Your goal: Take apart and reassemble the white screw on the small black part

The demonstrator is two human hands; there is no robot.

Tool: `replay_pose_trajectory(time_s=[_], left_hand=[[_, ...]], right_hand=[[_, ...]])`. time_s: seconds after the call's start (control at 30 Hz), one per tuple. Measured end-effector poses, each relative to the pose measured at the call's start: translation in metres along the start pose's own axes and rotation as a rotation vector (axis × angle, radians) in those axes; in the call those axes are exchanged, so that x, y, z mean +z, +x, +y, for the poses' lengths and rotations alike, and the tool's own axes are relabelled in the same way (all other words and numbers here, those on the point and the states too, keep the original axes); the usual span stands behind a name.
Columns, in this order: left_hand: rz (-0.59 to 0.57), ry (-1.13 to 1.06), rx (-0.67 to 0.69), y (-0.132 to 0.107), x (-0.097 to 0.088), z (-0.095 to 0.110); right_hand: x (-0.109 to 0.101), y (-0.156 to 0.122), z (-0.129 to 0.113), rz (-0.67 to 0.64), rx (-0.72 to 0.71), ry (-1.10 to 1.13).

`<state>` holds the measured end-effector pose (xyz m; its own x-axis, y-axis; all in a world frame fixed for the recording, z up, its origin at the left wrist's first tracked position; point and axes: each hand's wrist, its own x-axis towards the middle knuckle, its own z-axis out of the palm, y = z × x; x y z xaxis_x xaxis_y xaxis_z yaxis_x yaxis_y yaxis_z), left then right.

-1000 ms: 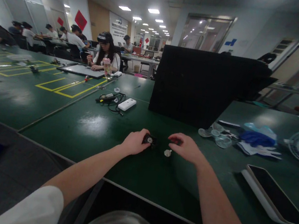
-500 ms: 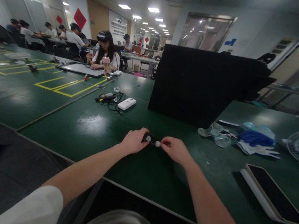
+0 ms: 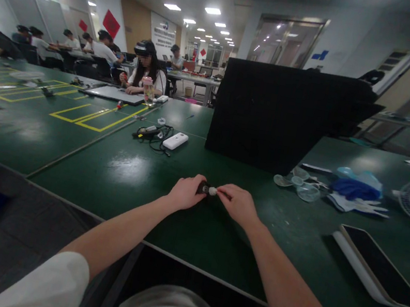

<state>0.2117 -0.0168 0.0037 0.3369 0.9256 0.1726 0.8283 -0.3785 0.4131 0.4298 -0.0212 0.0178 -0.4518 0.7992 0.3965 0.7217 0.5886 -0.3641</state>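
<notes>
On the dark green table (image 3: 115,170) my left hand (image 3: 185,192) is closed around a small black part (image 3: 202,188), holding it just above the surface. My right hand (image 3: 239,204) pinches a small white round piece (image 3: 213,191) and presses it against the right side of the black part. Both hands meet in the middle of the view, fingers curled. Most of the black part is hidden by my left fingers.
A black upright panel (image 3: 274,115) stands behind my hands. A white power bank (image 3: 175,141) with black cables lies to the left, clear plastic cups (image 3: 297,186) and blue and white gloves (image 3: 355,195) to the right, a tablet (image 3: 378,266) near right. People sit at far tables.
My right hand picked the white piece off the table and carried it left to the black part in my left hand. The two hands now touch.
</notes>
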Motion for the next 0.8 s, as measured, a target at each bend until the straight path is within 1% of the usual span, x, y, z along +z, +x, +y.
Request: replay_pose_trajectory(time_s=[0.13, 0.33, 0.47, 0.67, 0.8], left_hand=[[-0.007, -0.012, 0.011, 0.0, 0.0, 0.001], [-0.022, -0.032, -0.012, 0.0, -0.002, 0.004], [-0.048, -0.049, -0.022, -0.001, -0.004, 0.005], [-0.025, -0.031, -0.011, 0.0, -0.001, 0.004], [-0.023, -0.033, -0.004, -0.001, -0.003, 0.006]], right_hand=[[-0.004, 0.0, -0.003, 0.005, 0.009, -0.011], [-0.014, 0.0, -0.011, -0.028, 0.098, -0.007], [-0.013, -0.001, -0.014, -0.058, 0.078, 0.032], [-0.005, -0.001, -0.014, -0.095, 0.006, -0.004], [-0.008, -0.001, -0.013, -0.11, 0.058, 0.016]])
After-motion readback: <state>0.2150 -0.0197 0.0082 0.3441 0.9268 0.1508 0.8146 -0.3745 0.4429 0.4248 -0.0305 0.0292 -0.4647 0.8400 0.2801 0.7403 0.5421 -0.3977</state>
